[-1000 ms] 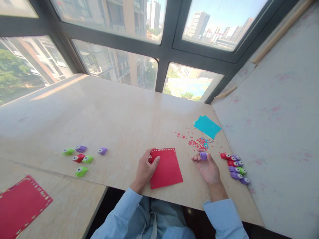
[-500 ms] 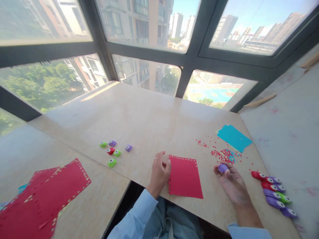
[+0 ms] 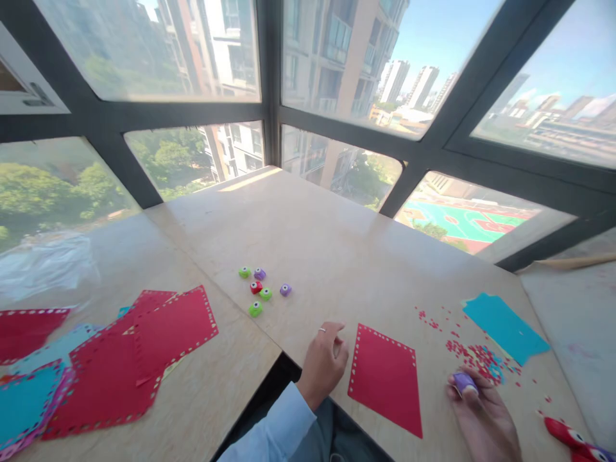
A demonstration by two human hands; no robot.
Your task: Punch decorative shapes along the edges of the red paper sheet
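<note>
From my remote station I'm gripping a purple craft punch (image 3: 465, 383) in the right hand (image 3: 488, 414), near scattered confetti (image 3: 474, 354). The left hand (image 3: 323, 360) is curling loosely, holding nothing, just beside the red paper sheet (image 3: 387, 382), which is lying on the table (image 3: 332, 237), showing holes along 2 edges.

Six punches (image 3: 265, 293) together!

Three green (image 3: 255, 308), two purple (image 3: 285, 289), one red (image 3: 255, 287) near the worktop's (image 3: 312, 237) inner corner! One more purple punch (image 3: 465, 383) in the right hand (image 3: 487, 414), at least two red ones (image 3: 564, 431) by the right edge, one red sheet (image 3: 385, 380) at the front edge!
</note>
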